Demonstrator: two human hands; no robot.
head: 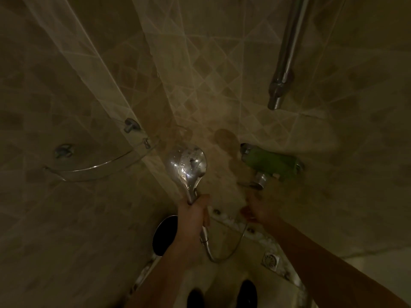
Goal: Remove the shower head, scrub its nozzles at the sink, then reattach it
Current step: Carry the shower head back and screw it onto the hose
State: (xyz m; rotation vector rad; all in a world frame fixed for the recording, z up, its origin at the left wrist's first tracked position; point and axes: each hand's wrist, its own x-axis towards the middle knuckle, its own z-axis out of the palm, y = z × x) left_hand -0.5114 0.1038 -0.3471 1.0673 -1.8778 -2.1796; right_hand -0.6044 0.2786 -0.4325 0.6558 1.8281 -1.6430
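shower head (186,165) is gripped by its handle in the clenched left hand (193,215), long axis upright, hose (224,255) looping right toward the blurred right hand (255,210), grip state unclear, under the mixer outlet (259,180).

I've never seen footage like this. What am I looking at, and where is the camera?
No machine here: a person wears one camera on the head, looking down at both bare arms in a dim tiled shower corner. The left hand has its grip closed around the handle of a chrome shower head, whose hose loops below. The right hand is blurred, reaching up beneath the wall tap, which has something green draped over it; whether it holds anything is unclear. A glass corner shelf sits at left, a chrome rail above, a floor drain below.
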